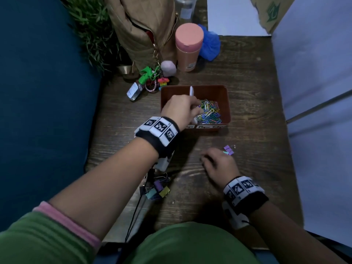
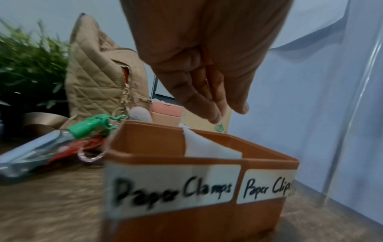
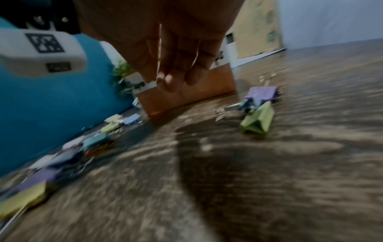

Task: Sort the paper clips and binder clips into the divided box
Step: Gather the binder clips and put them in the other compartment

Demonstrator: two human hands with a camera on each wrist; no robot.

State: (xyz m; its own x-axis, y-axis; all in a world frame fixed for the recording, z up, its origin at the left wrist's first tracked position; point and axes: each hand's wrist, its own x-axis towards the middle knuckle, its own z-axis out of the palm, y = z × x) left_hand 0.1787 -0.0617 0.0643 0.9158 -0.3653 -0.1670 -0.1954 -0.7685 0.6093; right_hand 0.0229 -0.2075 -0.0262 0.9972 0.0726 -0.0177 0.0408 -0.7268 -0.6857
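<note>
The brown divided box (image 1: 227, 103) stands mid-table, split by a white divider (image 1: 191, 91). Its front labels read "Paper Clamps" (image 2: 174, 190) and "Paper Clips" (image 2: 267, 186). Coloured paper clips (image 1: 209, 112) fill the right compartment. My left hand (image 1: 196, 109) hangs over the left compartment by the divider, fingers (image 2: 209, 108) straight, pointing down and holding nothing I can see. My right hand (image 1: 205, 159) hovers low over the table with loose, empty fingers (image 3: 165, 81). Just to its right lie a purple binder clip (image 3: 262, 94) and a green one (image 3: 257, 121). A pile of binder clips (image 1: 158, 187) lies under my left forearm.
Behind the box stand a tan quilted bag (image 1: 144, 31), a pink-lidded tumbler (image 1: 187, 46), a blue plastic bag (image 1: 209, 44) and a bunch of keychains with a small bottle (image 1: 144, 82). A plant (image 1: 91, 29) and a teal sofa (image 1: 38, 92) are on the left, and a white wall (image 1: 314, 92) on the right.
</note>
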